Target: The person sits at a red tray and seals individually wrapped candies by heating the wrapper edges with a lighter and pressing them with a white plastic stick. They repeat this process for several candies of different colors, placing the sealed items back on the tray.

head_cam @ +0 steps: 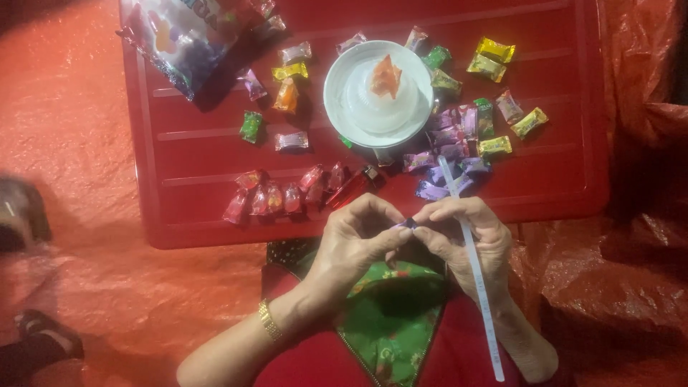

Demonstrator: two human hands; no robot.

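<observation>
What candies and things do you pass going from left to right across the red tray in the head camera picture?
Candy bag → green candy → orange candy → white round container with an orange candy on it → pile of purple candies → yellow candy → the red tray edge.

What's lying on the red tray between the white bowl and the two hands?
In the head view, between the white bowl and the hands, purple-wrapped candies and red-wrapped candies lie on the red tray.
</observation>
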